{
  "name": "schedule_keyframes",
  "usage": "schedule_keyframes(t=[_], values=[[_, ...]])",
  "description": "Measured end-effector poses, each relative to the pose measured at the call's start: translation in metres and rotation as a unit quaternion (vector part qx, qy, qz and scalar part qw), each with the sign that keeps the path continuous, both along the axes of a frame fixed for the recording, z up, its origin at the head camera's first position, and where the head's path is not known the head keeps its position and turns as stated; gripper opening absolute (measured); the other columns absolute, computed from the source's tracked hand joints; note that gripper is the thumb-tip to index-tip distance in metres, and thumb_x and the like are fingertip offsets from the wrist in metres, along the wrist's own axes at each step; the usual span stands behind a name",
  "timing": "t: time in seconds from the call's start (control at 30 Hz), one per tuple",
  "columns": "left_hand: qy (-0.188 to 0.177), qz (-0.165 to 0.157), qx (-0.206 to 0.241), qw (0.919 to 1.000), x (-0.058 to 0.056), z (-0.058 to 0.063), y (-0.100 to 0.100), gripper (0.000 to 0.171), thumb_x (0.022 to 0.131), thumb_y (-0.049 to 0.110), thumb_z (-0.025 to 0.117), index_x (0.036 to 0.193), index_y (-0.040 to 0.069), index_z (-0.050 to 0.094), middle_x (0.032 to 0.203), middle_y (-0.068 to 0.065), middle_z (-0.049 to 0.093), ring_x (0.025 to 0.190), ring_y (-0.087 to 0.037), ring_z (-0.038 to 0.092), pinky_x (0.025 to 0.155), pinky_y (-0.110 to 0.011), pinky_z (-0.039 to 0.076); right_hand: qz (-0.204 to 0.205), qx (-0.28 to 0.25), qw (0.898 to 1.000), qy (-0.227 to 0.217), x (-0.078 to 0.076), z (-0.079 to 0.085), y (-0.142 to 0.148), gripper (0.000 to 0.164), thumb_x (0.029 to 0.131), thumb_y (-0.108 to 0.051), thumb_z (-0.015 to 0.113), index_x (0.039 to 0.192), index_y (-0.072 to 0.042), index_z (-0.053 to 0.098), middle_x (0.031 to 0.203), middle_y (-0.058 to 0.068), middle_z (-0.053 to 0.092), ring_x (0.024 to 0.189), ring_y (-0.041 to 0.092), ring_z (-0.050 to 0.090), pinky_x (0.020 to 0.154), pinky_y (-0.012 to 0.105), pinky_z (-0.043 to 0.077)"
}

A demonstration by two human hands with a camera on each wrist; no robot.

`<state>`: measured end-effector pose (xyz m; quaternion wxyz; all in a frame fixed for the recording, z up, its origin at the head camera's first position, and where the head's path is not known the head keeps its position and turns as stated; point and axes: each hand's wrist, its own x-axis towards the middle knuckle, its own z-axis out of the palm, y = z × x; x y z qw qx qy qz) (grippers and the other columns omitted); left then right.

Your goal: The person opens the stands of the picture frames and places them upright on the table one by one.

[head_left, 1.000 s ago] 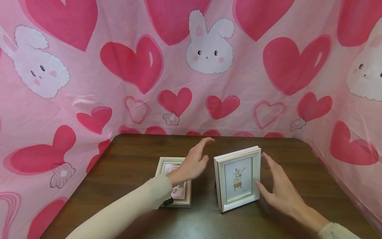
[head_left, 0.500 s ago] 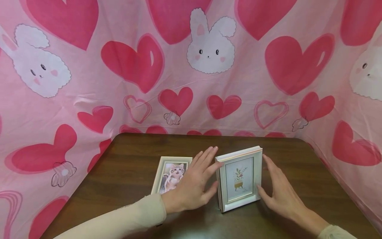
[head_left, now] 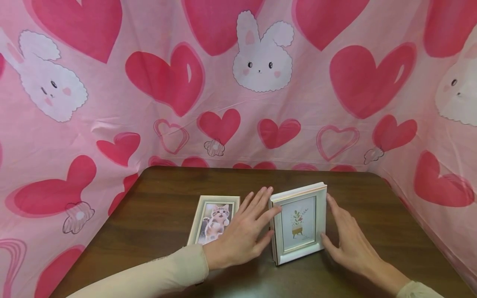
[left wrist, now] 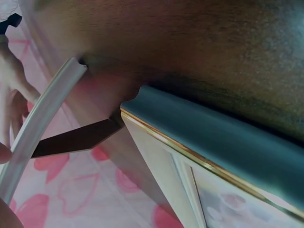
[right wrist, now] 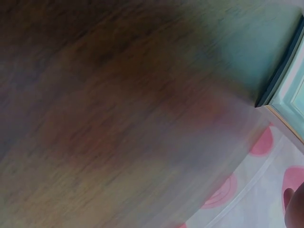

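standing frame [head_left: 298,227]: likely stiff, light, fragile-fronted; hold by its sides. left hand [head_left: 242,236], right hand [head_left: 352,240]: fingers extended, at its sides, ungripped.

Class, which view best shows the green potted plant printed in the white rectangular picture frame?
Head view: the printed plant is whole and uncovered. Neither wrist view shows it; the left wrist view has its white picture frame edge-on.
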<state>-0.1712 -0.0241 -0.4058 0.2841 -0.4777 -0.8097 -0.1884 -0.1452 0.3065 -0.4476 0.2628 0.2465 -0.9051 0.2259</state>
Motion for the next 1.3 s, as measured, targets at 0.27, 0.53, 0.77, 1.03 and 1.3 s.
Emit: schedule_keyframes(t=[0.27, 0.53, 0.77, 1.03, 1.3], values=[[-0.009, 0.008, 0.002, 0.9999, -0.0014, -0.0011, 0.0022, 0.071, 0.091, 0.024, 0.080, 0.153, 0.012, 0.048, 0.175, -0.015, 0.009, 0.160, -0.032, 0.011, 0.125, -0.055, 0.018, 0.035, 0.005, 0.999, 0.038, -0.0031, -0.0011, 0.0013, 0.110, 0.072, -0.015, 0.080, 0.166, 0.000, 0.023, 0.168, 0.016, 0.034, 0.129, 0.041, 0.049, 0.115, 0.015, 0.011], [-0.025, 0.005, 0.006, 0.9997, -0.0028, -0.0005, 0.0028, 0.071, 0.091, 0.025, 0.079, 0.154, 0.013, 0.048, 0.176, -0.013, 0.009, 0.160, -0.030, 0.011, 0.124, -0.057, 0.021, 0.040, 0.014, 0.998, 0.048, -0.0048, -0.0031, 0.0010, 0.104, 0.073, -0.016, 0.076, 0.164, 0.000, 0.028, 0.170, 0.018, 0.030, 0.131, 0.038, 0.047, 0.112, 0.020, 0.019], [-0.014, 0.005, 0.008, 0.9999, -0.0033, -0.0012, 0.0042, 0.068, 0.091, 0.025, 0.079, 0.151, 0.011, 0.051, 0.175, -0.012, 0.012, 0.160, -0.030, 0.013, 0.123, -0.057, 0.024, 0.033, 0.023, 0.998, 0.055, -0.0051, -0.0031, 0.0003, 0.107, 0.069, -0.012, 0.080, 0.164, -0.001, 0.031, 0.168, 0.018, 0.033, 0.134, 0.036, 0.047, 0.099, 0.039, 0.032], [-0.006, 0.008, 0.005, 0.9999, -0.0036, -0.0025, 0.0063, 0.068, 0.091, 0.024, 0.078, 0.151, 0.009, 0.050, 0.175, -0.012, 0.012, 0.160, -0.031, 0.012, 0.122, -0.057, 0.025, 0.032, 0.023, 0.998, 0.054, -0.0049, -0.0024, 0.0005, 0.106, 0.069, -0.012, 0.080, 0.164, -0.002, 0.033, 0.167, 0.020, 0.034, 0.133, 0.037, 0.047, 0.094, 0.046, 0.034], [0.007, 0.015, -0.001, 0.9999, -0.0027, -0.0067, 0.0077, 0.082, 0.090, 0.031, 0.081, 0.157, 0.007, 0.041, 0.175, -0.017, 0.010, 0.160, -0.032, 0.012, 0.124, -0.054, 0.022, 0.031, 0.021, 0.998, 0.053, -0.0046, -0.0024, -0.0010, 0.105, 0.070, -0.011, 0.080, 0.164, -0.003, 0.034, 0.166, 0.022, 0.035, 0.133, 0.040, 0.047, 0.098, 0.042, 0.032]])
